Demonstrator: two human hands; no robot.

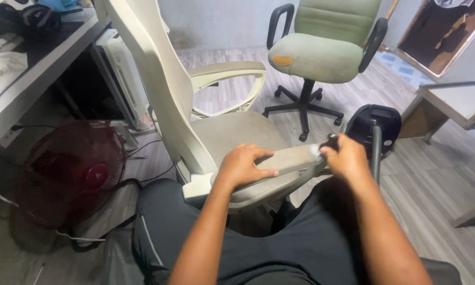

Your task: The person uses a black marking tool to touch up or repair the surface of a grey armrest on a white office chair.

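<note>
The left hand (pixel 242 166) lies palm-down on the near armrest (pixel 287 158) of the cream office chair (pixel 163 95), fingers curled loosely over its padded top — a resting grip, not a tight one. The right hand (pixel 345 158) is closed at the armrest's front end, pinching a small whitish object (pixel 315 152) against it; what that object is cannot be told through the blur. Just behind this hand stand a dark vacuum cleaner (pixel 377 124) and its upright tube. A green office chair (pixel 327 47) sits farther back on the wooden floor (pixel 438 190), a red fan (pixel 76 171) lies to the left below the desk (pixel 21 87).
</note>
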